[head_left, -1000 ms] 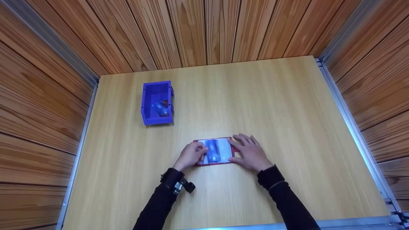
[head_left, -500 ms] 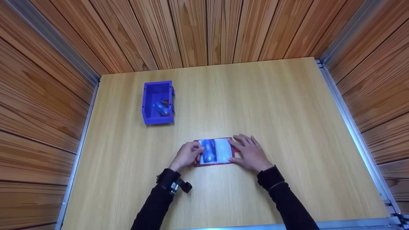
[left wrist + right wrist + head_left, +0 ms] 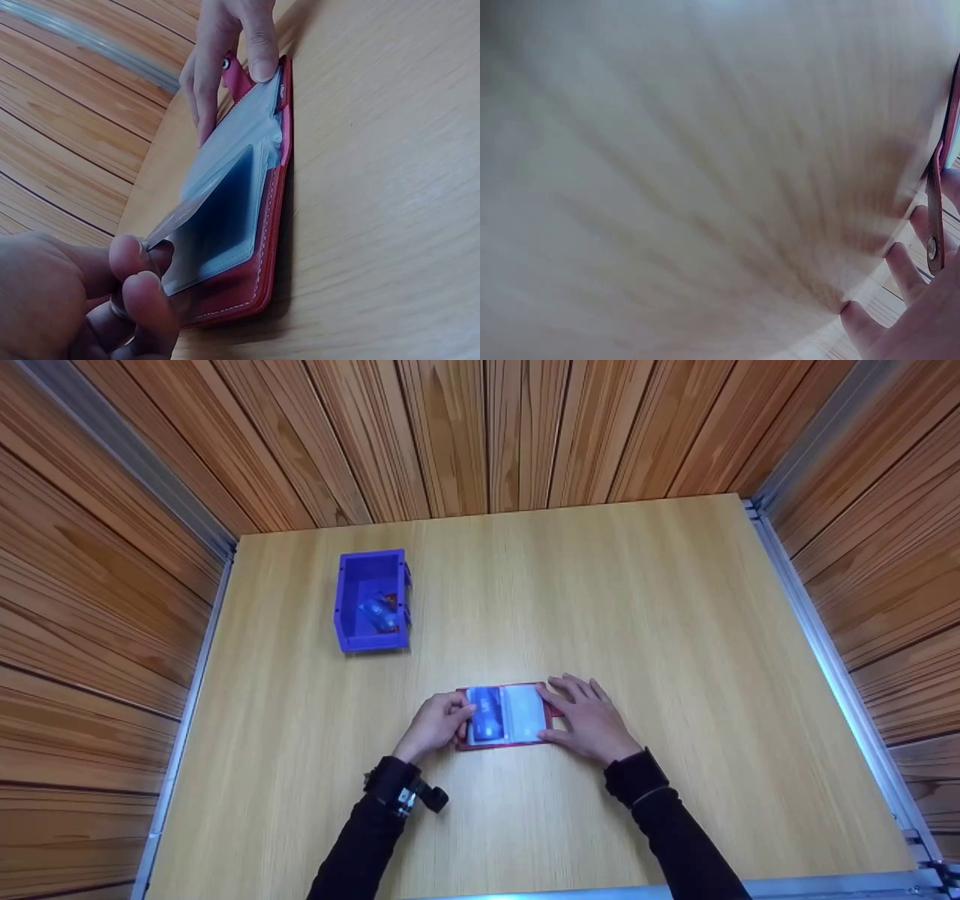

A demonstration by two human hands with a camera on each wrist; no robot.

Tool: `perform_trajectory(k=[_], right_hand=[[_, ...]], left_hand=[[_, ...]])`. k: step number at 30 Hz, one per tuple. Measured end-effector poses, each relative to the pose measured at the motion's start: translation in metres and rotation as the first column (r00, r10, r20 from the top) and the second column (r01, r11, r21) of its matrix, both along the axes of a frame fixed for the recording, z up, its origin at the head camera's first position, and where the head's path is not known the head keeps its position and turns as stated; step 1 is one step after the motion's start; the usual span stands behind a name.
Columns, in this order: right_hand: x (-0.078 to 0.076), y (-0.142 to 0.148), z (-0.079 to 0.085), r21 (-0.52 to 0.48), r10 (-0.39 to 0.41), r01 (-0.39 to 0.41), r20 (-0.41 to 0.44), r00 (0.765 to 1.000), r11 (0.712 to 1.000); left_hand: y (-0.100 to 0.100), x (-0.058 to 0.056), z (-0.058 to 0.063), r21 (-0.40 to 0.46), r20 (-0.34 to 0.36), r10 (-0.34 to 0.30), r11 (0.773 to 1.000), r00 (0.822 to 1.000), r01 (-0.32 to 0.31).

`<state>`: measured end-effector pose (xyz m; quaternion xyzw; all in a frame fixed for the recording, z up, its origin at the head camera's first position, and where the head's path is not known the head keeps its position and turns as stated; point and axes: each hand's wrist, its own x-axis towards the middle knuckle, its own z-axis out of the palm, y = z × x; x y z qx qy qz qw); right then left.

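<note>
A red card holder (image 3: 262,289) with clear plastic sleeves lies open on the table. My left hand (image 3: 436,725) pinches the free edge of a plastic sleeve (image 3: 196,208) between thumb and fingers, holding that leaf tilted up over the page below. A blue picture (image 3: 487,714) shows on the left page in the head view. On the right side, my right hand (image 3: 589,721) is spread out, with its thumb and index fingertip on the page's edge. Its other fingertips touch the tabletop. Beside them the holder's strap (image 3: 934,225) sticks out, with a metal snap.
A blue-purple bin (image 3: 349,642) stands at the back left of the wooden table (image 3: 637,600). In it lies a clear bluish item (image 3: 379,615) with reddish-brown patches near it. Wood-panelled walls (image 3: 450,442) rise at the back and both sides, with metal rails along the edges.
My left hand has moved slightly left with the sleeve's edge, and the blue picture has shifted left with it. More of the pale right page shows. My right hand has stayed in place.
</note>
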<state>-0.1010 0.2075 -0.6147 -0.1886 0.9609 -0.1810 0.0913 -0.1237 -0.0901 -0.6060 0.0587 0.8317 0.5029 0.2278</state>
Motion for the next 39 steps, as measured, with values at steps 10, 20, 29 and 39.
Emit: perform_trajectory(k=[10,20,29,39], right_hand=[[0.000,0.000,0.000,0.028,-0.005,0.004,0.014,1.000,1.000],[0.000,0.001,-0.001,0.028,-0.010,0.010,0.016,1.000,1.000],[0.000,0.002,0.000,-0.018,0.001,-0.001,-0.012,1.000,1.000],[0.000,0.001,0.000,-0.021,0.006,-0.006,-0.005,1.000,1.000]], left_hand=[[-0.002,0.000,0.000,-0.010,-0.015,-0.005,1.000,1.000,0.005],[-0.007,-0.001,0.003,0.028,-0.027,-0.006,1.000,1.000,0.007],[-0.019,-0.011,0.018,0.149,-0.004,0.099,0.984,0.995,-0.097],[-0.038,-0.038,0.043,0.188,-0.039,0.263,0.949,0.964,-0.252]])
